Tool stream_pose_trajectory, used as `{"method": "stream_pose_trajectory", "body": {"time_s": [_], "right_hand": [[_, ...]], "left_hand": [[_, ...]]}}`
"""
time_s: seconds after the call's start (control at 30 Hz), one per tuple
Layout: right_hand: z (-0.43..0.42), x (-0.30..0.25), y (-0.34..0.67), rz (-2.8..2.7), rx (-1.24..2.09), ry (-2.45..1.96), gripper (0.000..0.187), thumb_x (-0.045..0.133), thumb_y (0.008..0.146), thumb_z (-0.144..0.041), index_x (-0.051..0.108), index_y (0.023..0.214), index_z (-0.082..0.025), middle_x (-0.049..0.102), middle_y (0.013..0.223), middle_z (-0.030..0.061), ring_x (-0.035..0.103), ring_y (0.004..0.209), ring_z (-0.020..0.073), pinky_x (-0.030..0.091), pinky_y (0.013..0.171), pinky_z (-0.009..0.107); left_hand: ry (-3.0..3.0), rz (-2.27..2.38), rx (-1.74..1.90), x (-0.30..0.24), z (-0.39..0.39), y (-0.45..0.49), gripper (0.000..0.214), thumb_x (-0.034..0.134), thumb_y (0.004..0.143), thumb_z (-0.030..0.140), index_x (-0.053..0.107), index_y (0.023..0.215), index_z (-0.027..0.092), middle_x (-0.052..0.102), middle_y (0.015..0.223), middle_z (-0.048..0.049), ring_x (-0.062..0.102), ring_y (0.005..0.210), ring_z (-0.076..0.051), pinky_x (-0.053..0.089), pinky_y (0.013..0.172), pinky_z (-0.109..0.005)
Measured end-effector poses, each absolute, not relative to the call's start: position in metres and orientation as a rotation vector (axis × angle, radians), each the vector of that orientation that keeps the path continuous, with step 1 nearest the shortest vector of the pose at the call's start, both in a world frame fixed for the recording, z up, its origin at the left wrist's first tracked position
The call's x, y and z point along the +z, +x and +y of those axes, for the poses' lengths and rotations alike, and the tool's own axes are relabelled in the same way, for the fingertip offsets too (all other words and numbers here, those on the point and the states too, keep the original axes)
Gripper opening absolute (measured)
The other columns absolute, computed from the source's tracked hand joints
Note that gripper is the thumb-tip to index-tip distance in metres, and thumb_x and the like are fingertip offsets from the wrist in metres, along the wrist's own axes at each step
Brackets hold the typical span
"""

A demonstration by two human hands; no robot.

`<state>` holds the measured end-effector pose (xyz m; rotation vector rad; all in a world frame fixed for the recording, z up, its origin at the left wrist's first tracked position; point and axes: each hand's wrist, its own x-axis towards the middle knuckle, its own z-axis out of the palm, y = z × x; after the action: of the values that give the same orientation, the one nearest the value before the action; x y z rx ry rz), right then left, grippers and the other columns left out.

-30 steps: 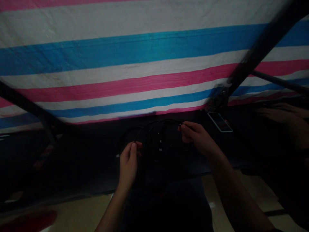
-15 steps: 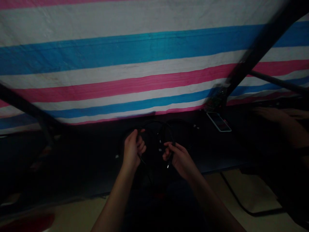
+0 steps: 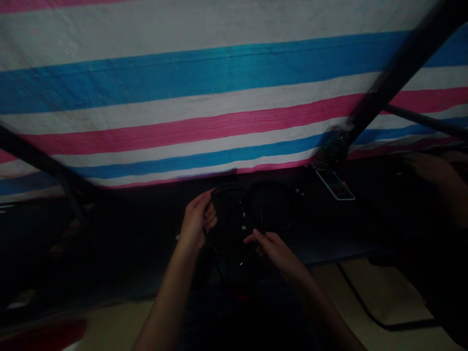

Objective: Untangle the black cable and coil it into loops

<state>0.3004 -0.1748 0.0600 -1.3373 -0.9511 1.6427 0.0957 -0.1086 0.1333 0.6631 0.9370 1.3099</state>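
Between my hands a thin black cable (image 3: 262, 208) forms a loop above the dark table. My left hand (image 3: 199, 214) pinches the loop on its left side, fingers curled around it. On the lower right of the loop, my right hand (image 3: 268, 243) grips the cable between thumb and fingers. A small shiny metal plug end (image 3: 241, 263) shows just below my right hand. Another coiled black cable (image 3: 288, 225) lies on the table beyond my right hand. Small white pieces (image 3: 243, 227) show inside the loop; I cannot make out what they are.
A phone (image 3: 335, 185) lies to the right on the dark table (image 3: 321, 239), near a clear plastic bag or bottle (image 3: 331, 148). Another person's hand (image 3: 431, 168) is at far right. Behind hangs a striped sheet (image 3: 219, 117), with dark metal bars (image 3: 395, 83) in front.
My right hand has moved slightly down, and my left hand slightly left. The cable between them now shows as a wider, rounder loop. The plug end has shifted left and down.
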Motion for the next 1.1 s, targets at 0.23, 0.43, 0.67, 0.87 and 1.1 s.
{"method": "stream_pose_trajectory", "body": {"time_s": [0.23, 0.43, 0.67, 0.87, 1.1], "right_hand": [[-0.169, 0.072, 0.293, -0.706, 1.673, -1.16, 0.046, 0.077, 0.076, -0.062, 0.07, 0.074, -0.016, 0.046, 0.054, -0.0051, 0.045, 0.043, 0.0097, 0.034, 0.041, 0.023], [-0.166, 0.076, 0.291, -0.71, 1.58, -1.07, 0.049, 0.08, 0.074, -0.064, 0.065, 0.072, -0.018, 0.05, 0.055, -0.0034, 0.05, 0.047, 0.0116, 0.04, 0.045, 0.025], [-0.162, 0.078, 0.3, -0.86, 1.482, -1.094, 0.05, 0.075, 0.078, -0.067, 0.065, 0.075, -0.018, 0.056, 0.056, -0.0016, 0.056, 0.05, 0.0133, 0.045, 0.05, 0.026], [-0.155, 0.079, 0.302, -0.83, 1.473, -1.067, 0.049, 0.076, 0.077, -0.066, 0.065, 0.074, -0.018, 0.056, 0.06, -0.0016, 0.054, 0.05, 0.0126, 0.044, 0.048, 0.026], [-0.158, 0.082, 0.289, -0.797, 1.509, -0.983, 0.044, 0.079, 0.078, -0.062, 0.069, 0.076, -0.019, 0.06, 0.064, -0.0004, 0.057, 0.055, 0.0134, 0.047, 0.053, 0.027]], "left_hand": [[0.643, 0.921, 1.358, 0.123, -0.107, 0.099, 0.035, 0.08, 0.076, 0.028, 0.073, 0.106, 0.011, 0.049, 0.058, 0.0081, 0.036, 0.041, -0.003, 0.026, 0.038, -0.015], [0.717, 1.004, 1.29, 0.111, -0.112, 0.09, 0.053, 0.08, 0.08, 0.035, 0.065, 0.126, 0.012, 0.078, 0.097, -0.0118, 0.069, 0.065, -0.016, 0.048, 0.052, -0.024], [0.822, 1.132, 1.257, 0.073, -0.16, 0.09, 0.059, 0.066, 0.091, 0.059, 0.064, 0.128, 0.014, 0.078, 0.094, -0.0117, 0.071, 0.075, -0.02, 0.051, 0.064, -0.029], [0.988, 1.329, 1.268, 0.043, -0.219, 0.113, 0.046, 0.064, 0.092, 0.061, 0.071, 0.107, 0.017, 0.076, 0.079, -0.0063, 0.067, 0.074, -0.02, 0.05, 0.073, -0.031], [0.544, 1.166, 1.461, 0.056, -0.213, 0.138, 0.043, 0.063, 0.092, 0.063, 0.065, 0.098, 0.02, 0.073, 0.072, -0.0027, 0.069, 0.068, -0.019, 0.051, 0.06, -0.028]]}}
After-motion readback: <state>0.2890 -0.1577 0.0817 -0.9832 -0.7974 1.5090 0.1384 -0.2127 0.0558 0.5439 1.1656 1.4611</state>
